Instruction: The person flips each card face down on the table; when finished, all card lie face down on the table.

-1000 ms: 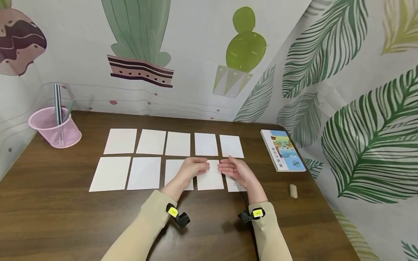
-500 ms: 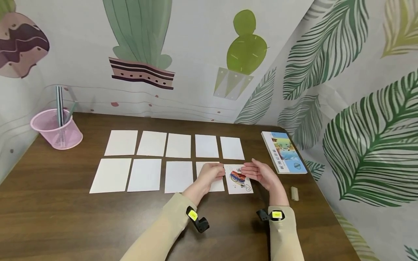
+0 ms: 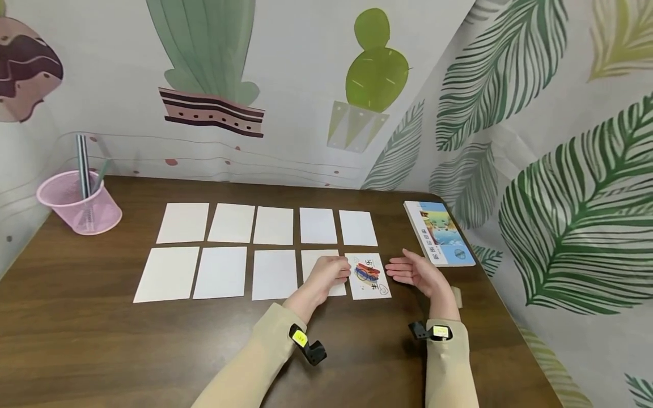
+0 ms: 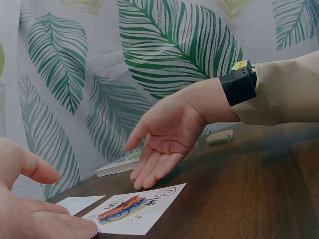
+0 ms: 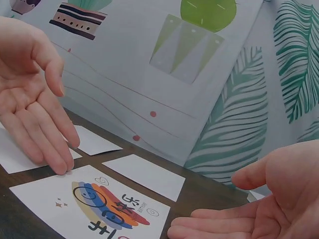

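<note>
A face-up picture card [image 3: 368, 276] [image 4: 130, 213] [image 5: 94, 206] with a red, blue and yellow drawing lies at the right end of the near row of white cards [image 3: 224, 272]. My left hand [image 3: 330, 272] [image 5: 35, 107] lies open just left of it, palm turned right, fingertips down at the card's left edge. On the card's other side my right hand [image 3: 415, 271] [image 4: 167, 137] hovers open, palm facing left, holding nothing.
Two rows of blank white cards [image 3: 272, 225] cover the middle of the brown table [image 3: 76, 340]. A pink mesh cup [image 3: 79, 204] with pens stands at the far left, a book [image 3: 440, 232] at the right, a small wooden block [image 4: 220, 136] behind my right wrist.
Both hands slid right from the fourth card, uncovering the picture card. In the last half second my right hand drew off the card to its right side.
</note>
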The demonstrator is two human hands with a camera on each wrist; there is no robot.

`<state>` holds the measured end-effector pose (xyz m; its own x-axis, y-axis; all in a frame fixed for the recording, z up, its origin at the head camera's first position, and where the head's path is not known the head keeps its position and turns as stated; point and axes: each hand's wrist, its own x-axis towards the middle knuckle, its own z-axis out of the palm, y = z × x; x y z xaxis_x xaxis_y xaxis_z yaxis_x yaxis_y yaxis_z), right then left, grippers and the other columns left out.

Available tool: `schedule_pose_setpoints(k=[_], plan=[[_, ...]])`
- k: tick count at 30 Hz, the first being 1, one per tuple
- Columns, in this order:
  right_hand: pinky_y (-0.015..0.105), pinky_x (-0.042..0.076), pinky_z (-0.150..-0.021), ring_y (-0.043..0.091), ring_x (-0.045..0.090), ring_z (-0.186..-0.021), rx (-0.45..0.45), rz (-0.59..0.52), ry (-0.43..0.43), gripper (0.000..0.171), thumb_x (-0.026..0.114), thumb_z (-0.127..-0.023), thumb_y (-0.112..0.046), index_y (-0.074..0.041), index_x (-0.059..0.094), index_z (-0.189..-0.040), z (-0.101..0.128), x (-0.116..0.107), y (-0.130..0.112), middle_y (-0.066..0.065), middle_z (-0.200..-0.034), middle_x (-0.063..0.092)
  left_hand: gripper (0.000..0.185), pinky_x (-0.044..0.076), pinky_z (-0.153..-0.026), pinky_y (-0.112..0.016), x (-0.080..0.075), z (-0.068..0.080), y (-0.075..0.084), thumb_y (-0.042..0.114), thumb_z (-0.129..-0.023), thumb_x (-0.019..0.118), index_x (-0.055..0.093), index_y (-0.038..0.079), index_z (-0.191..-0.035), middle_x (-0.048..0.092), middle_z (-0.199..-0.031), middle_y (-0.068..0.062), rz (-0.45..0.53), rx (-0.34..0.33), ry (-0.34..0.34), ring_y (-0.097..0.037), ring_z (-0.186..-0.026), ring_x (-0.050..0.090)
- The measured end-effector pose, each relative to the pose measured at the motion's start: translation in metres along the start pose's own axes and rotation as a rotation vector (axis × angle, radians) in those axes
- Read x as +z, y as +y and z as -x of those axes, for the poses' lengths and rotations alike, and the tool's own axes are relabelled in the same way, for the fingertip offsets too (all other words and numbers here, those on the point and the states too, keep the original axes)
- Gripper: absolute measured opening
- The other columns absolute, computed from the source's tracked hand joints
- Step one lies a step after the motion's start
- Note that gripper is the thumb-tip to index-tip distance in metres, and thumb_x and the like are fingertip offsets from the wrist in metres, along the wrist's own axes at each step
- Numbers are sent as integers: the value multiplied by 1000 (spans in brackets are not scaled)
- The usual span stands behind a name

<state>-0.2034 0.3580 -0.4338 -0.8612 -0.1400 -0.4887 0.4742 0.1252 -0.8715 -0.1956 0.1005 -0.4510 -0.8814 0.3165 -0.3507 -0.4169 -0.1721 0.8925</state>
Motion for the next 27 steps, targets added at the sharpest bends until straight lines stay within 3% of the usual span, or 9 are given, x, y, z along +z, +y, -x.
schedule_pose_setpoints(k=[12,20,27], plan=[[25,60,-83,12,72,-89,10,-10,6,58,29,-108,-30,19,36,-139,-1,4,0,6,-103,74,52,46,-108,-46,4,2,-2,2,-89,53,42,-16,-137,47,-140,-31,-6,7,-19,-41,-124,55],[23,60,-81,11,72,-89,3,-25,-7,59,26,-109,-29,20,34,-140,-4,3,2,4,-101,74,50,46,-108,-44,3,5,4,2,-90,52,45,-15,-136,49,-139,-30,-30,26,26,-40,-125,53],[23,59,-82,10,71,-88,1,-33,1,58,27,-109,-28,20,33,-141,-4,5,3,3,-100,74,51,48,-107,-45,1,5,4,3,-89,53,43,-17,-135,51,-135,-31,-45,-5,14,-40,-122,56]])
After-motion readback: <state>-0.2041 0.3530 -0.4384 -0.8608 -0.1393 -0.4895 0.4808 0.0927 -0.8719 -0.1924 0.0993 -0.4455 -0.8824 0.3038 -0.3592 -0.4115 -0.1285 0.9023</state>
